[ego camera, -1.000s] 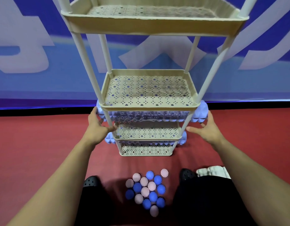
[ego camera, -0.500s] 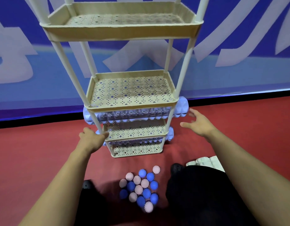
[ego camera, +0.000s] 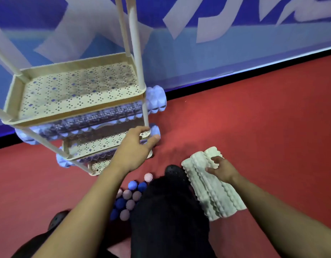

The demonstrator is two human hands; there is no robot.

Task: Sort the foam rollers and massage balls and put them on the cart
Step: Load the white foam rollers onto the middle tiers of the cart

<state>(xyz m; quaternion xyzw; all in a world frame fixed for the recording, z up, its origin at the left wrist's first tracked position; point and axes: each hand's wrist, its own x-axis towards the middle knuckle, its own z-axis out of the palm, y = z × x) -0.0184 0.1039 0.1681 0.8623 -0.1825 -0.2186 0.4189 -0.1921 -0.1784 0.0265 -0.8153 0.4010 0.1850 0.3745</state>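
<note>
The white rollers [ego camera: 213, 185] lie on the red floor [ego camera: 263, 127] just right of the person's knee, side by side and touching, their long axes running from near the cart's foot back toward the person's right; the right hand [ego camera: 221, 169] rests on their far end, fingers spread and curled loosely over the ridges, not yet closed round either one; the left hand [ego camera: 135, 148] is up at the cart [ego camera: 73, 90], fingers half open and bent about the near right corner of a lower shelf, beside the post, and it seems to steady the frame, though whether it grips I cannot tell; blue rollers [ego camera: 155, 98] already lie across the lower shelves, their ends jutting past the posts on both sides; the balls [ego camera: 129, 196], pink and blue, sit in a tight heap on the floor between the left forearm and the knee, near the cart's base; the shelf above the blue rollers is bare; the right hand is plainly the nearer to the white rollers, and I judge that they must be turned crosswise to lie on a shelf as the blue ones do.
</note>
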